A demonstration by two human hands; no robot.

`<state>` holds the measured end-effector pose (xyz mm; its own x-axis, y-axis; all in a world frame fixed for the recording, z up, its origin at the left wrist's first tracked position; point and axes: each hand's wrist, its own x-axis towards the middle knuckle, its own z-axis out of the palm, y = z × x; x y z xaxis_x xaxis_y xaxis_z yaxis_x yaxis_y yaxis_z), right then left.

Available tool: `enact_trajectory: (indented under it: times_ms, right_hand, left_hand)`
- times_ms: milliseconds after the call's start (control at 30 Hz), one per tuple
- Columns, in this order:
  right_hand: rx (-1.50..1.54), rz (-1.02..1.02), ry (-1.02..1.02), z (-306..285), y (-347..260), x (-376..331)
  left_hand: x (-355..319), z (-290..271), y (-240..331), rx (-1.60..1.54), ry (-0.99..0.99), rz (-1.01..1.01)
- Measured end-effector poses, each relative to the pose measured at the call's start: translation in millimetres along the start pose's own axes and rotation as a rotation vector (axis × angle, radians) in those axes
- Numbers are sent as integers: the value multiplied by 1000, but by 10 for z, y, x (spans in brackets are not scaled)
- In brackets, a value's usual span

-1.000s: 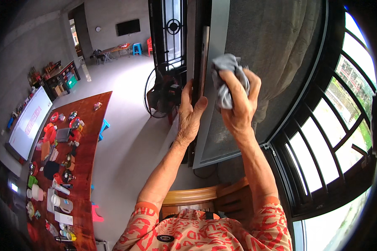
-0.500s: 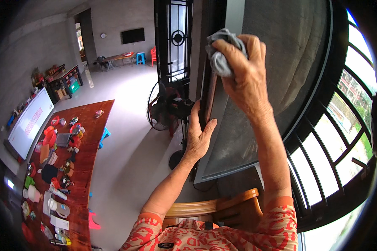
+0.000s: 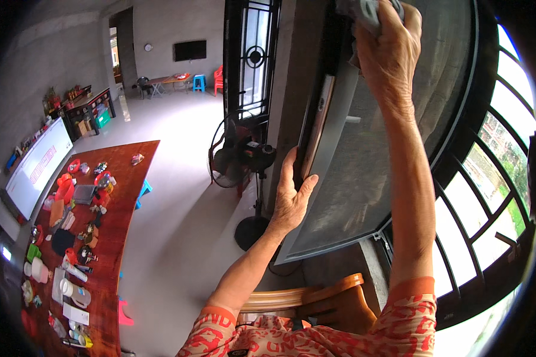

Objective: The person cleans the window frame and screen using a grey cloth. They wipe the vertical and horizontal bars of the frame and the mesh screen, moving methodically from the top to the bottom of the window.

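Observation:
In front of me a casement window sash (image 3: 332, 140) with a grey frame and a dark, dusty mesh or glass panel (image 3: 354, 190) stands swung out at an angle. My left hand (image 3: 293, 196) grips its near vertical edge low down, thumb on the front face, the other fingers behind. Higher up, my right hand (image 3: 392, 56) is closed around a bunched grey cloth (image 3: 368, 13) by the top of the sash. The picture's upper rim cuts off part of the cloth, so its contact with the frame cannot be made out.
A black pedestal fan (image 3: 256, 157) stands left of the sash. Below me is a wooden chair (image 3: 333, 294). A red-brown table (image 3: 116, 238) at left carries many small items. Black window bars (image 3: 458, 232) curve along the right. Blue and red stools (image 3: 199, 82) stand far back.
My right hand has moved up and to the right with the cloth. The left hand keeps its hold on the sash edge, a little lower and farther right in the picture.

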<state>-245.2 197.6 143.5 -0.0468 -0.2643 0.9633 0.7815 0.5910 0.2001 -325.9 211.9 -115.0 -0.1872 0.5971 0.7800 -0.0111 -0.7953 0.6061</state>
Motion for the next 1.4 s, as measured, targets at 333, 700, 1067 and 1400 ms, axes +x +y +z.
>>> enact_trajectory:
  times_ms: [333, 700, 1067, 1400]
  right_hand:
    - [53, 67, -106, -158, 68, -1043]
    - [83, 254, -247, -470, -361, -1978]
    - [269, 478, -459, -914, -639, -3308]
    - [306, 548, -279, -851, -646, -3004]
  left_hand:
    - [8, -1, 39, 30, -55, -68]
    - [-12, 13, 2, -468, -4, -169]
    - [-48, 47, 131, -272, -61, -170]
    - [-494, -243, -249, -333, -121, -552]
